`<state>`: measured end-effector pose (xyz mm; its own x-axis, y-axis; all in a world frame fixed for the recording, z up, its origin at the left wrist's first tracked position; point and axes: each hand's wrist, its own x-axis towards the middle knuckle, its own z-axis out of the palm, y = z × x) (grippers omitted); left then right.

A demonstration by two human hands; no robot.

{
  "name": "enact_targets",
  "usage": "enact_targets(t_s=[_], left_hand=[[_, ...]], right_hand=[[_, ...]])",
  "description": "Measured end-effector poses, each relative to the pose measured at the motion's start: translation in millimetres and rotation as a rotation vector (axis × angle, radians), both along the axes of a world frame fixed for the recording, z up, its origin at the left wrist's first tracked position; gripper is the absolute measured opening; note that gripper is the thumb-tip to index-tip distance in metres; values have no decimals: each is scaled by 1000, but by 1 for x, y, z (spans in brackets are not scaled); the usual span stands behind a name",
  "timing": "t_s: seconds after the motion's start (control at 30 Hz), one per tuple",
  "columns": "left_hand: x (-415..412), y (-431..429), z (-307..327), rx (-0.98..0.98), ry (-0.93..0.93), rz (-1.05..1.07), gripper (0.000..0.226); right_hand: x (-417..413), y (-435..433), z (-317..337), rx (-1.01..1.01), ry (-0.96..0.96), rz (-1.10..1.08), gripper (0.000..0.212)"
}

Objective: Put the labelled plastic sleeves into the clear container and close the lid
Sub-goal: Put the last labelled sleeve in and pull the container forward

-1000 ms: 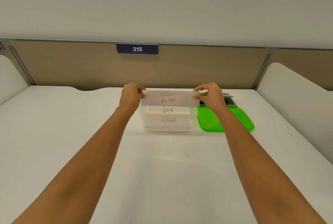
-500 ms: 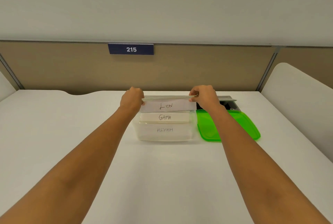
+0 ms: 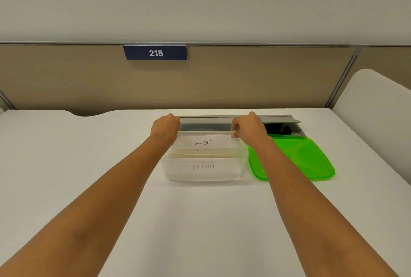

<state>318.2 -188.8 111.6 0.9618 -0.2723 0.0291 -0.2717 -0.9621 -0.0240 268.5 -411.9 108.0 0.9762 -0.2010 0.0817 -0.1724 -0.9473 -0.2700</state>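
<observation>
The left hand (image 3: 165, 128) and the right hand (image 3: 248, 127) each pinch a top corner of the sleeve marked LION (image 3: 205, 142), fingers closed on its upper edge, holding it upright and stretched flat between them at the far side of the clear container (image 3: 203, 175). Its lower part appears to sit inside the container's mouth, behind two other sleeves (image 3: 203, 162) that stand in front; the nearest shows a label that looks like ALPHA through the wall, and the middle one's writing is mostly hidden. The likely trouble from here: thin, floppy plastic can buckle or catch on the far rim or on the neighbouring sleeve if the two hands lower unevenly, leaving a corner standing proud so the lid cannot seat. Letting go too early could let it slump forward over the others. The sleeve itself is translucent and glossy, with a white slip and dark handwritten letters. The green lid (image 3: 300, 158) lies flat on the white table (image 3: 200, 221), just beside the container on the right, not yet fitted.
</observation>
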Motion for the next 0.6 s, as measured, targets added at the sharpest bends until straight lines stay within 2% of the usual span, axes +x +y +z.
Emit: enact_targets(t_s=[0.2,0.4,0.6], left_hand=[[6,-5,-17,-54,52,79,27],[5,-7,-24,21,-38,5,32],[-3,-9,-23,2,-63,0,34]], right_hand=[[5,1,-14,-48,56,20,27],[5,4,-18,-184,64,31,34],[4,6,-17,-325,61,81,30]])
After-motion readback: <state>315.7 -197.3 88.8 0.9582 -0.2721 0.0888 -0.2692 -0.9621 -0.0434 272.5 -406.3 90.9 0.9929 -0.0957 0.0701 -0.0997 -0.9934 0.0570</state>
